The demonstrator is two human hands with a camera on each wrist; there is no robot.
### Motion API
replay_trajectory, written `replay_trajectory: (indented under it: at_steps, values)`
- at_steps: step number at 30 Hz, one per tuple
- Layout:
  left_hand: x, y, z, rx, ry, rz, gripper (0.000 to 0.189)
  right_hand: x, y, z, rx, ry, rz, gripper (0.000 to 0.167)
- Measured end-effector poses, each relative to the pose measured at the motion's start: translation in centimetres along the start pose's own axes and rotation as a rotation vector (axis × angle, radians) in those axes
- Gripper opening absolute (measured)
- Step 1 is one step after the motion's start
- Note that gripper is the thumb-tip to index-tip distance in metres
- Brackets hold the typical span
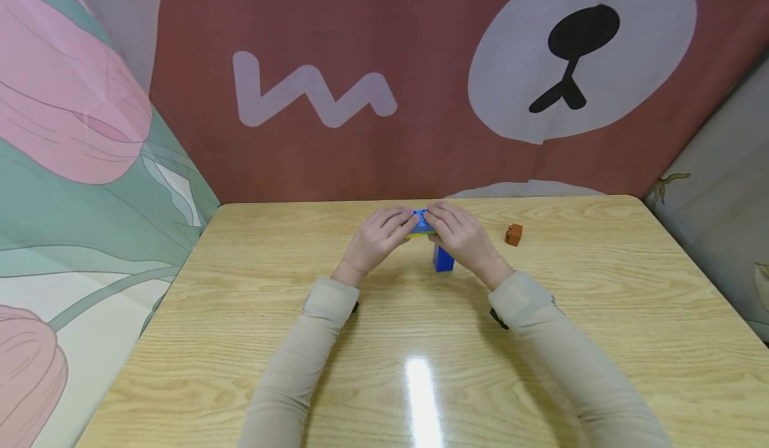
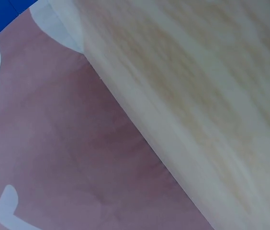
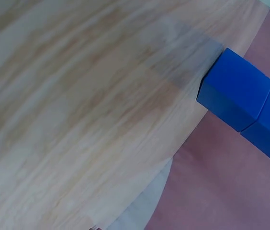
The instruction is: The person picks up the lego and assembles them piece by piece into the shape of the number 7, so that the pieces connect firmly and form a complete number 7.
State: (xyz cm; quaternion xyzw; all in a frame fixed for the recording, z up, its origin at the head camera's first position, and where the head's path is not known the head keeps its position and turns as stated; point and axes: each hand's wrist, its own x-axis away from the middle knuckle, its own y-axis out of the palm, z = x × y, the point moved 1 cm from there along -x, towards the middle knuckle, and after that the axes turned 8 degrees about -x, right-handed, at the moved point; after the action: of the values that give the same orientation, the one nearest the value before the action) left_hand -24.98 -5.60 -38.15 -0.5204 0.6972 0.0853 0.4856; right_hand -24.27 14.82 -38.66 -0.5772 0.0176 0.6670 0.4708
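My left hand (image 1: 377, 236) and right hand (image 1: 467, 240) meet at the far middle of the table, gripping a blue studded toy building brick (image 1: 423, 221) from its two sides. A thin yellow-green layer shows along its lower edge. Below and slightly right stands a column of blue bricks (image 1: 444, 260), its upper part behind my right hand. Seams between the column's bricks (image 3: 238, 88) are plain in the right wrist view. The left wrist view catches only a blue brick piece (image 2: 3, 19) in its corner. Neither wrist view includes my fingers.
A small brown-orange brick (image 1: 513, 234) lies on the wooden table (image 1: 270, 368) to the right of my hands. Just behind the table's back edge hangs a reddish-brown printed cloth (image 1: 312, 161). Dark wrist straps (image 1: 499, 318) show under the sleeves.
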Motion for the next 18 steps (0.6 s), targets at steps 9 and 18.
replay_trajectory:
  at_steps: [9, 18]
  values:
    - [0.08, -0.08, -0.02, -0.014, 0.001, 0.001, 0.047, 0.00, 0.12, -0.08, 0.007, 0.011, 0.001, 0.057]
    - [0.16, 0.17, 0.03, -0.042, -0.003, -0.011, 0.046, -0.36, 0.49, -0.43, -0.011, 0.092, -0.035, 0.054]
